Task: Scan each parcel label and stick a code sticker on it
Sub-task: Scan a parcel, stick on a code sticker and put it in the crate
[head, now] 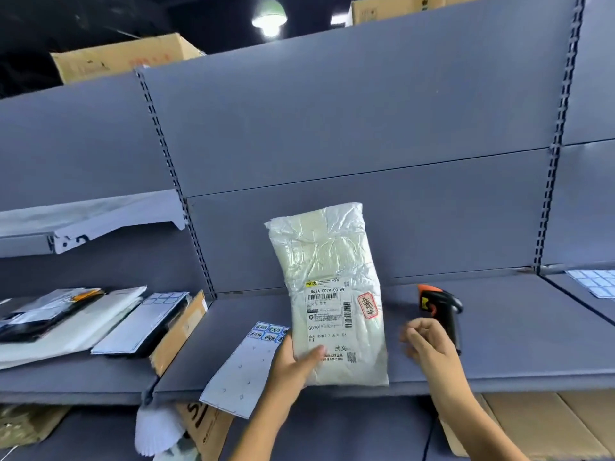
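My left hand (293, 362) grips the lower left edge of a white plastic parcel (327, 261), holding it upright above the grey shelf (499, 344). Its shipping label (329, 314) faces me, with barcodes and a red stamp. My right hand (426, 344) hovers just right of the parcel with loosely curled fingers, holding nothing. A black and orange barcode scanner (439, 311) stands on the shelf right behind that hand. A sticker sheet (246, 367) with a few blue code stickers at its top lies on the shelf left of the parcel, overhanging the front edge.
Several flat parcels and a sticker sheet (146, 322) are stacked on the left shelf, beside a cardboard box (181, 331). Another sticker sheet (595, 281) lies at far right. Cardboard boxes (549, 424) sit on the lower shelf. Grey back panels rise behind.
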### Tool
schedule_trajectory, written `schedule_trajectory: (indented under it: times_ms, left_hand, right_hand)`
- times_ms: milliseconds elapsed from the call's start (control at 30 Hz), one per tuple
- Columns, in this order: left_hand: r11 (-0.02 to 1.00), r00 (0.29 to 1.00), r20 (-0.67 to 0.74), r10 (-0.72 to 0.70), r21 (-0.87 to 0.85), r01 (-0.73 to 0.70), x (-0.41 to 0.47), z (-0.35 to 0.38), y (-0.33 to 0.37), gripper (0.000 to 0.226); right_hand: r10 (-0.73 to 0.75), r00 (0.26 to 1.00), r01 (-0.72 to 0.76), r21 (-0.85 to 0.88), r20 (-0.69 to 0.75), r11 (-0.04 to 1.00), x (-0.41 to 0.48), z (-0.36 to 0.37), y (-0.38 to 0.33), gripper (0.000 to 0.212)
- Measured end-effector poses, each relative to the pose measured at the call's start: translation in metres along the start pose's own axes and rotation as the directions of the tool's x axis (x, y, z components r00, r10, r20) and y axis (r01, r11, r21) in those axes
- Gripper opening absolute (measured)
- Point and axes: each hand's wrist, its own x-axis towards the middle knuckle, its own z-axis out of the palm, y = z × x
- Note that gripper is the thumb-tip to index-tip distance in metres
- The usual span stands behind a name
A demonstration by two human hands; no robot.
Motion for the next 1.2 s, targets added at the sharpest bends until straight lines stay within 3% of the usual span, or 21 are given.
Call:
schedule_trajectory:
  times_ms: [233,500,667,833,967,1200]
  left_hand:
    - [0.998,0.999,-0.035,-0.002,-0.058,0.000,0.010,-0.014,-0.017,0.030]
    - [0.997,0.994,-0.092,-0.064,-0.043,0.060,0.035,-0.011,-0.028,0.027]
    - [0.997,0.995,-0.064,-0.072,-0.041,0.070,0.077,-0.017,-0.028,0.023]
    - [0.996,0.994,0.074,-0.078,-0.033,0.081,0.119,-0.023,-0.028,0.032]
    - [0.994,0.983,0.156,-0.092,0.065,0.083,0.136,-0.026,-0.036,0.025]
    - [0.930,0.989,0.133,-0.059,0.367,0.006,0.154,-0.050,-0.053,0.008]
  right_hand:
    - [0.122,0.989,-0.116,-0.079,0.080,0.990,-0.001,-0.002,0.032,0.017]
    - [0.169,0.976,-0.145,-0.173,0.134,0.974,0.027,0.013,0.039,0.013]
    - [0.162,0.979,-0.133,-0.215,0.125,0.967,0.049,0.032,0.044,0.013]
    - [0.125,0.982,-0.085,-0.255,0.145,0.963,0.076,0.051,0.044,0.016]
    - [0.152,0.982,-0.119,-0.260,0.110,0.958,0.094,0.061,0.051,0.015]
    - [0.209,0.975,-0.161,-0.410,0.075,0.898,0.104,0.059,0.072,0.014]
